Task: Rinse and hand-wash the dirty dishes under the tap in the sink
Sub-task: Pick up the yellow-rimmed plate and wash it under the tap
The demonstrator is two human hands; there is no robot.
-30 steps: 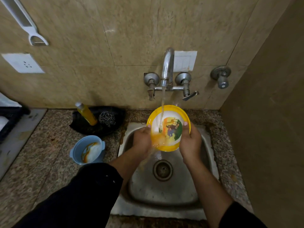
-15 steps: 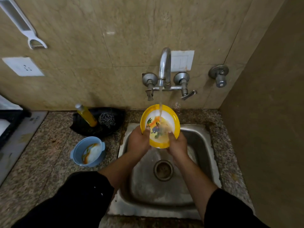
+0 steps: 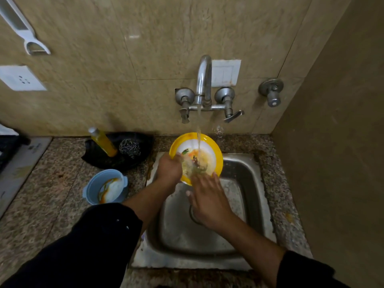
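Rinsing a round yellow-rimmed plate (image 3: 209, 147) under the running metal tap (image 3: 204, 77), above the steel sink (image 3: 245, 183).

The left hand (image 3: 169, 169) grips the plate at its left rim with curled fingers and holds it tilted over the back of the sink, where the water falls on its printed white centre. The right hand (image 3: 207, 202) is flat, fingers stretched; its fingertips seem to touch the lower part of the plate, but splashing water blurs this place. On the speckled granite desk (image 3: 41, 194), left of the sink, stands 1 small blue plastic bowl (image 3: 92, 189) with orange and white remains. Behind it, a black tray (image 3: 116, 161) carries 1 yellow bottle (image 3: 102, 142) and 1 steel wire scrubber (image 3: 129, 148).
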